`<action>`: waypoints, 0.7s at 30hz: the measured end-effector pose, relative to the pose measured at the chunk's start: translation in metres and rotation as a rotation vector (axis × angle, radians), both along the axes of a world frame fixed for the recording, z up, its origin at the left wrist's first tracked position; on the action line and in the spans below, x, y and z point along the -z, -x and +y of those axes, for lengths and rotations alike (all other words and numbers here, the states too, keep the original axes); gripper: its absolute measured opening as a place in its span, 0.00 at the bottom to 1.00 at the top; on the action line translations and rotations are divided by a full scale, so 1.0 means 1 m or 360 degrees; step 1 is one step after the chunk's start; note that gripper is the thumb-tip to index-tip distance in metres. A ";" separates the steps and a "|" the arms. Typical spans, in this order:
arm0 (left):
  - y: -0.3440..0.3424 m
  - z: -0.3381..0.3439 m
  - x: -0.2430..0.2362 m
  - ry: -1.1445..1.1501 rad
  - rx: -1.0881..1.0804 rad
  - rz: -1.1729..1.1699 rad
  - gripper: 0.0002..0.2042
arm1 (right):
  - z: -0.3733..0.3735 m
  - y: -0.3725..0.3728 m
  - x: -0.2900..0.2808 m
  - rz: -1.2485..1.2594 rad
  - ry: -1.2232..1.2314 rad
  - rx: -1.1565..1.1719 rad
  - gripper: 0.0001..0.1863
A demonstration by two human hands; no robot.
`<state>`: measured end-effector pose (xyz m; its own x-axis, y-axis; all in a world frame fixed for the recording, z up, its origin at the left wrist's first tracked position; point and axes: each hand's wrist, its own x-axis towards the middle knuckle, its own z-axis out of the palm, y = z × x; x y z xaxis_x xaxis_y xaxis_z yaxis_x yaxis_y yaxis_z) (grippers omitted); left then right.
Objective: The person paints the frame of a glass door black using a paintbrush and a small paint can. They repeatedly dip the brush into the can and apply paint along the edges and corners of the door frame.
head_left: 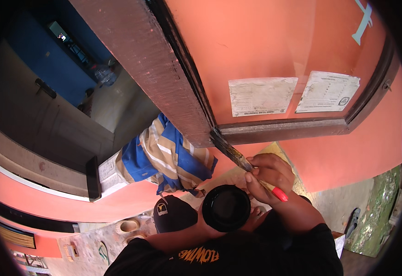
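Salmon-orange wall (348, 152) frames the scene as a person's right hand (267, 177), fingers closed round a red-handled paintbrush (247, 165), presses its bristles to the lower corner of a window frame (173, 83). Left hand (210, 221) grips a round black tin (226, 208) just below. Dark coating looks laid along the inner edge; the broad faces look dull, apparently still to do.

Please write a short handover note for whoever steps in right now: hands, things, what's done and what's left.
Right hand: grips a red-handled paintbrush, bristles on the lower left corner of the wooden window frame.
Left hand: mostly hidden under the round black paint tin it holds below the brush.
Done: the strip by the upright's inner edge looks dark and wet.
Left: the bottom rail looks duller, seemingly unpainted.
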<state>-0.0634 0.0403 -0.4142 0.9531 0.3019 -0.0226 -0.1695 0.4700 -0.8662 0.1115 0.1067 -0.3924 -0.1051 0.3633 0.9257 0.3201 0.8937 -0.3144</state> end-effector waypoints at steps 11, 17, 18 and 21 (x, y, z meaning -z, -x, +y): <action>0.015 -0.019 0.060 -0.0778 -0.0395 0.0612 0.32 | 0.015 0.011 -0.053 0.0082 -0.0344 -0.0031 0.16; 0.023 -0.024 0.059 -0.0981 -0.0546 0.0663 0.31 | 0.000 0.007 -0.025 -0.0081 -0.0117 0.0001 0.14; 0.023 -0.026 0.061 -0.1034 -0.0567 0.0676 0.31 | -0.002 0.007 -0.024 -0.0086 -0.0083 -0.0004 0.14; 0.025 -0.026 0.074 -0.1071 -0.0528 0.0739 0.31 | 0.002 0.007 -0.048 -0.0009 -0.0256 -0.0028 0.14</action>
<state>-0.0881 0.0144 -0.4879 0.7527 0.6502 -0.1033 -0.6538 0.7198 -0.2331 0.1049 0.1089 -0.3441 -0.1153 0.2082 0.9713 0.3055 0.9378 -0.1648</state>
